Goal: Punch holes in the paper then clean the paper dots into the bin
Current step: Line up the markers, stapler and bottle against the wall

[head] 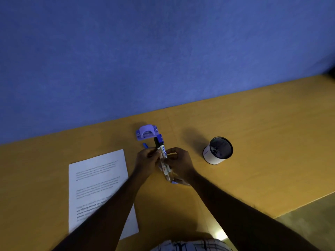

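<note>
Wooden desk (253,124), hands (163,160) gripping markers (161,151) (caps pointing away), paper (97,178) lengthwise.

Paper (97,185) left of hole punch (147,132); mesh cup (217,151) right, on desk (253,142).

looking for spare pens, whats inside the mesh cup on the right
The mesh cup holds a few small dark items at the bottom, too dim to identify; no pens stick out above its rim.
</note>
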A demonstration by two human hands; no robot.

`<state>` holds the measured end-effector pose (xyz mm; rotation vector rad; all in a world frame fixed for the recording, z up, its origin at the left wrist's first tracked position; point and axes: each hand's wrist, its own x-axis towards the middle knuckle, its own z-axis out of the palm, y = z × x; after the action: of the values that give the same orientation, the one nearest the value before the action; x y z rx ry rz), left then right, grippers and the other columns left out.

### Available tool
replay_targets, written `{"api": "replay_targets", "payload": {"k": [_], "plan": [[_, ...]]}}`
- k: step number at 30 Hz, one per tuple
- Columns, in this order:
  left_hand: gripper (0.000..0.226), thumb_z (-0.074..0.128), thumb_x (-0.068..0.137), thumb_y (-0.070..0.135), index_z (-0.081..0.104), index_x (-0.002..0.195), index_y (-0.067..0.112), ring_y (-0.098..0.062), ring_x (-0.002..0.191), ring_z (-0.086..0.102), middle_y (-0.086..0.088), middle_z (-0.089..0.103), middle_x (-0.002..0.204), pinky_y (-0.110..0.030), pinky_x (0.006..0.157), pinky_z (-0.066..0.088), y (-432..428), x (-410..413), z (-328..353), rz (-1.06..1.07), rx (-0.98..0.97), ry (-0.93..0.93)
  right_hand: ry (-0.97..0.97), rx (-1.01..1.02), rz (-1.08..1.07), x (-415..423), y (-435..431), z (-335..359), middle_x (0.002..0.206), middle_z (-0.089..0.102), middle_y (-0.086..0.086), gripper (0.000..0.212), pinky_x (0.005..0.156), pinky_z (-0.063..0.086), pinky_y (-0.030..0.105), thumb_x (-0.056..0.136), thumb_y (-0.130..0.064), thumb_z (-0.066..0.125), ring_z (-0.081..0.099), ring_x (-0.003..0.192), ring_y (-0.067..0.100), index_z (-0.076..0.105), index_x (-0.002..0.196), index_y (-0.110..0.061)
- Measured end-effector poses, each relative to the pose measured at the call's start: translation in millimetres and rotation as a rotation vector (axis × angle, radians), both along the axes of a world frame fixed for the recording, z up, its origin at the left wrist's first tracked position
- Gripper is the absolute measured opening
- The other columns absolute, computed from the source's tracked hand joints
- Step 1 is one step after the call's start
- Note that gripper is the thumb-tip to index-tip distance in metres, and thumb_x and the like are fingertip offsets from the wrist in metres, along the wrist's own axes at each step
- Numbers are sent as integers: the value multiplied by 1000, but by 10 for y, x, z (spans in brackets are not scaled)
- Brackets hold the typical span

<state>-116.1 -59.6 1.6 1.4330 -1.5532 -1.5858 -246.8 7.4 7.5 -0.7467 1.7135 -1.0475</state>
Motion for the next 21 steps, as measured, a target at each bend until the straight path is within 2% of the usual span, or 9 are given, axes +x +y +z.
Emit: {"api": "replay_targets", "payload": {"k": [2,4,7,8,10,12,15,17,21], "plan": [[11,61,93,19,72,95,19,-14,76,70,-3,74,83,-28,67,56,-35,-53,-3,-7,-9,-19,50,13,-15,-52,-50,-22,81,75,1,22,50,51,18,78,-9,78,71,64,8,64,93,-16],[13,60,94,21,72,97,16,-12,74,69,-3,73,80,-22,62,55,-82,-95,-3,-20,-12,-36,74,23,-60,-125,-117,-46,86,76,7,23,54,53,25,77,-9,79,71,68,13,65,93,-15],[15,59,94,20,68,104,13,-14,69,64,-3,68,77,-22,59,50,-146,-129,-37,-53,-38,-87,110,63,-160,-289,-269,-81,89,75,8,25,59,54,33,75,-11,80,71,71,18,67,97,-10],[15,59,94,17,67,105,11,-13,66,61,-3,66,74,-22,57,49,-150,-135,-49,-62,-32,-89,139,87,-180,-356,-337,-89,88,75,6,26,58,54,32,75,-13,80,70,70,16,68,98,-10],[12,59,93,12,67,102,7,-10,61,57,-2,63,70,-23,57,48,-163,-160,-82,-75,-10,-87,183,116,-215,-507,-507,-111,79,72,1,25,48,50,20,76,-14,79,65,58,5,67,98,-9],[16,61,92,9,67,103,1,-13,68,59,-6,67,78,-29,65,50,-178,-181,-125,-77,4,-91,239,154,-233,-652,-704,-119,71,66,-3,25,39,41,13,78,-15,77,59,49,2,68,100,-8],[23,63,91,11,66,113,4,-26,95,65,-15,69,104,-44,87,53,-200,-213,-147,-81,20,-81,356,208,-239,-867,-983,-145,84,73,7,25,57,52,24,76,-18,75,67,66,18,71,100,-12],[24,63,92,13,65,115,7,-25,100,66,-12,69,108,-45,90,55,-213,-236,-150,-110,-4,-87,401,228,-256,-1002,-1136,-181,86,74,8,21,65,55,29,77,-20,71,68,72,20,73,97,-13],[24,63,92,13,66,114,8,-20,97,66,-6,70,105,-41,86,56,-251,-286,-180,-135,-54,-105,434,237,-275,-1203,-1337,-282,78,74,9,17,68,60,35,79,-27,68,70,69,23,73,86,-13]]}}
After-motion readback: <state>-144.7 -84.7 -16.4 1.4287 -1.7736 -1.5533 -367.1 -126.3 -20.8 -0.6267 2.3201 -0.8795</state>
